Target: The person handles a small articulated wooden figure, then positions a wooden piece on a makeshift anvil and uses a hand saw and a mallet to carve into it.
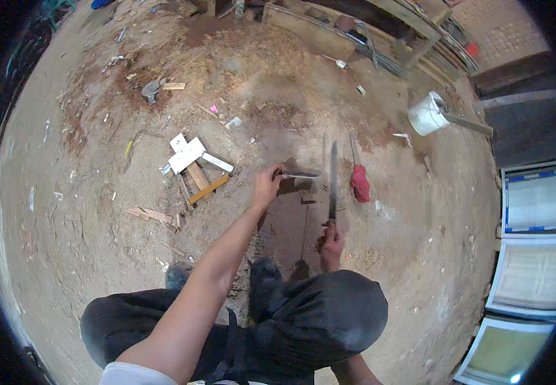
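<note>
Holding blade (pixel 334 179) — right hand (pixel 332 240), tool (pixel 302 176) — left hand (pixel 267 185)

The left arm (pixel 209 279) stretches forward, left hand (pixel 267 186) curled, the right hand (pixel 333 239) clenched beyond the right knee (pixel 359 305).

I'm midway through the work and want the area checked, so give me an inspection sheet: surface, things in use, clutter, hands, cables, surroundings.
Surface: brown dirt floor, littered with small scraps.
Things in use: long blade, pointing away from the person; short flat piece, exact kind unclear.
Clutter: white boards and a yellow strip in a pile left of the hands; red bundle with a thin rod, right of the blade.
Hands: left hand holds the short flat piece; right hand grips the blade's near end.
Cables: nothing seen.
Surroundings: white bucket, upper right; three framed panels, right edge; wooden box, top.
</note>
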Demonstrator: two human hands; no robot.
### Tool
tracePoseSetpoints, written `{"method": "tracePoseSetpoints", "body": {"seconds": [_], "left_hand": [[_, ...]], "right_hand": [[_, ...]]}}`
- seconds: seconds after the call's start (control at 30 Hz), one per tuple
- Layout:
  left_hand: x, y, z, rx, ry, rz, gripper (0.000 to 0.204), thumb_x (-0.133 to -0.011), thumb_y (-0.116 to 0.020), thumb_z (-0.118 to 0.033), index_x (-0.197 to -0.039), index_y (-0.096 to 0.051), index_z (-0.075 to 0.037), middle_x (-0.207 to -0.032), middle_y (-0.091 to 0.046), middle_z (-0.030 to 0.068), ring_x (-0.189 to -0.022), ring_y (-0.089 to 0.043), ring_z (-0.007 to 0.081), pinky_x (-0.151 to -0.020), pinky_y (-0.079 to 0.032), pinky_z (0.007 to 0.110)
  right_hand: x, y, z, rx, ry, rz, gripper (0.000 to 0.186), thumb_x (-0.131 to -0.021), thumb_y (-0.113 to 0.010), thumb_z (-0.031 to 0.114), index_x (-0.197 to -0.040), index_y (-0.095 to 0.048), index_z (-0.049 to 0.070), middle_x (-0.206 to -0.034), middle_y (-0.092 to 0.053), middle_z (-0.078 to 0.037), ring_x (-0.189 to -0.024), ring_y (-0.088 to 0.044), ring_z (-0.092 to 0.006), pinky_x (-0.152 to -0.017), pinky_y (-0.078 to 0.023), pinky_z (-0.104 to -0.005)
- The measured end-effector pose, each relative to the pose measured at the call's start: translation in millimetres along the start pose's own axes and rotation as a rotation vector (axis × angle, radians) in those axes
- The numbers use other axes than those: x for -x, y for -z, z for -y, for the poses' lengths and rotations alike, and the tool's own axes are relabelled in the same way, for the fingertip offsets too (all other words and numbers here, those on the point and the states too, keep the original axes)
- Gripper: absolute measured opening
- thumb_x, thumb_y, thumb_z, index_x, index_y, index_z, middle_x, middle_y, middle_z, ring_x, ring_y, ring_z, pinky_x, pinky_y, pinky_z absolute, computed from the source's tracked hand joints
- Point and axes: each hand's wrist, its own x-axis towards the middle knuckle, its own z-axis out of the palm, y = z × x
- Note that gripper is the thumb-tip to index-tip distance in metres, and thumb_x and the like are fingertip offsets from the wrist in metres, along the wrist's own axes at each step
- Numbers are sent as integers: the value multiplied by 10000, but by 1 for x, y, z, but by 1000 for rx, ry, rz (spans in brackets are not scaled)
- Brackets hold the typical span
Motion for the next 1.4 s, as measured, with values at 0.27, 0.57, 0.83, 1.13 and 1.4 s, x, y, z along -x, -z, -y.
{"method": "tracePoseSetpoints", "body": {"seconds": [0.27,0.57,0.83,1.13,1.4], "left_hand": [[3,-21,42,36,16,95,286,-736,-683,-82,-1022,-683,-88,-1022,-617,159,-922,-599,330,-820,-476,404],[-15,-13,46,-160,-83,205,288,-801,-663,-199,-1078,-673,-119,-1084,-619,191,-972,-598,365,-842,-477,415],[-18,-4,68,-160,-177,250,274,-822,-650,-173,-1078,-663,-76,-1057,-612,204,-960,-586,389,-825,-480,415],[-15,-4,81,-125,-229,178,233,-826,-645,-140,-1034,-658,-36,-978,-617,183,-897,-595,372,-769,-485,409],[-15,-6,52,-183,-339,188,162,-801,-634,-83,-946,-659,-17,-922,-613,180,-830,-602,372,-714,-498,404]], "right_hand": [[-5,-10,-48,243,118,70,275,-957,-516,272,-1062,-557,21,-785,-586,-55,-667,-545,-131,-592,-445,-289],[-48,-10,-106,560,297,15,222,-869,-626,227,-924,-594,15,-678,-577,-35,-574,-515,-122,-546,-428,-306],[-41,-38,-85,533,227,46,228,-862,-632,237,-861,-611,10,-636,-548,-7,-549,-508,-89,-494,-400,-267],[12,-70,16,217,320,49,383,-932,-513,383,-1033,-541,15,-790,-550,-56,-659,-549,-201,-597,-461,-358],[-40,-43,-58,956,260,45,406,-935,-500,379,-888,-572,-17,-705,-597,-183,-628,-582,-310,-590,-435,-410]]}}
